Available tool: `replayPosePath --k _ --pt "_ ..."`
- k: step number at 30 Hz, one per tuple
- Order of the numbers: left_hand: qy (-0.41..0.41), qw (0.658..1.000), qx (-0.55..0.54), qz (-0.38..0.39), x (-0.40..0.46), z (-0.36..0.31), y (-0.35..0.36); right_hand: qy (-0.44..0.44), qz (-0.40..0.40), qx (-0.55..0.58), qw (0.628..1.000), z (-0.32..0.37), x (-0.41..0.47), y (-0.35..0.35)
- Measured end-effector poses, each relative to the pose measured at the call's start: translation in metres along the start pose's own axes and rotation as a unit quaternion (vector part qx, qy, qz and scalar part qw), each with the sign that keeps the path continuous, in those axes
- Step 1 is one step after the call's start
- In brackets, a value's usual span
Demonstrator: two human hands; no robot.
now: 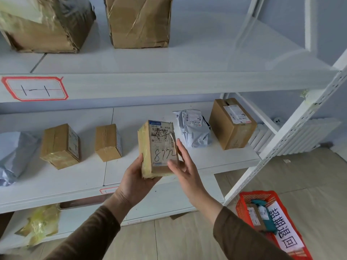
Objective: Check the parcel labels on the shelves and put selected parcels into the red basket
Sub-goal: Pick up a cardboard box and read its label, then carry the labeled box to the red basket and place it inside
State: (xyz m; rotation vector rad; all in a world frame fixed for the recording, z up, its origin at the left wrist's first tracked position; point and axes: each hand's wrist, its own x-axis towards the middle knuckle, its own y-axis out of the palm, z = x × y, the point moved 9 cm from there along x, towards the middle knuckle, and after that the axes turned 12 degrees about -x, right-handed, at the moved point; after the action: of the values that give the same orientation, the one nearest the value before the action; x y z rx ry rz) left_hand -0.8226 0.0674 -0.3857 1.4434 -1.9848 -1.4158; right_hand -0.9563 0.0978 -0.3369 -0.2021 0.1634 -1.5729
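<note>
Head view: my left hand (138, 180) fingers clamp the taped parcel (157, 149) upright, well above-left of the red basket (244, 201); right hand (185, 164) fingers spread against its label. Seems light, stiff, slick; grip the edges.

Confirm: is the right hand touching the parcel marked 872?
Touching. In the head view the right hand's fingertips lie on the label face of the parcel, while the left hand grips it from below.
</note>
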Motion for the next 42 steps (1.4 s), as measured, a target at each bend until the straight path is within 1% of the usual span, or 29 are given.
replayPosePath --k 2,4,7,9,11,13,17,22,26,29,33,35,36,37,39,40,42 --pt "0.006 1.000 0.010 0.000 0.006 0.002 0.000 0.060 0.024 0.048 0.997 -0.014 0.007 0.008" --pt "0.006 1.000 0.029 0.001 0.013 0.004 -0.002 0.102 0.037 0.069 0.992 -0.024 0.015 0.014" --pt "0.018 0.995 0.092 -0.035 0.028 0.003 -0.020 0.158 0.044 0.115 0.980 -0.042 0.026 0.022" --pt "0.055 0.985 0.146 -0.074 0.041 -0.007 -0.036 0.183 0.026 0.139 0.973 -0.057 0.040 0.024" --pt "0.082 0.975 0.167 -0.124 0.049 -0.019 -0.047 0.224 -0.018 0.141 0.964 -0.074 0.057 0.022" --pt "0.102 0.966 0.196 -0.133 0.054 -0.028 -0.045 0.261 -0.051 0.132 0.955 -0.086 0.075 0.021" --pt "0.100 0.951 0.275 -0.102 0.074 -0.035 -0.030 0.268 -0.061 0.108 0.955 -0.093 0.117 0.027" --pt "0.097 0.945 0.282 -0.135 0.120 -0.052 -0.040 0.273 -0.069 0.032 0.959 -0.103 0.159 0.026" --pt "0.082 0.942 0.292 -0.144 0.148 -0.056 -0.052 0.280 -0.072 0.020 0.957 -0.116 0.180 0.025" --pt "0.070 0.942 0.283 -0.167 0.156 -0.053 -0.064 0.276 -0.078 0.004 0.958 -0.122 0.184 0.026" --pt "0.053 0.938 0.288 -0.185 0.152 -0.052 -0.072 0.245 -0.082 -0.050 0.965 -0.123 0.183 0.027" --pt "0.055 0.930 0.310 -0.188 0.145 -0.057 -0.070 0.223 -0.095 -0.144 0.959 -0.117 0.179 0.025" --pt "0.066 0.923 0.329 -0.187 0.140 -0.062 -0.069 0.190 -0.117 -0.205 0.953 -0.109 0.176 0.022" --pt "0.087 0.914 0.353 -0.181 0.133 -0.070 -0.066 0.129 -0.147 -0.259 0.946 -0.094 0.174 0.022" --pt "0.145 0.889 0.407 -0.155 0.116 -0.088 -0.059 -0.030 -0.198 -0.316 0.927 -0.054 0.166 0.034" --pt "0.178 0.873 0.433 -0.139 0.106 -0.100 -0.056 -0.091 -0.205 -0.327 0.918 -0.038 0.162 0.045" --pt "0.239 0.835 0.480 -0.124 0.085 -0.126 -0.055 -0.158 -0.183 -0.325 0.914 -0.018 0.160 0.074"
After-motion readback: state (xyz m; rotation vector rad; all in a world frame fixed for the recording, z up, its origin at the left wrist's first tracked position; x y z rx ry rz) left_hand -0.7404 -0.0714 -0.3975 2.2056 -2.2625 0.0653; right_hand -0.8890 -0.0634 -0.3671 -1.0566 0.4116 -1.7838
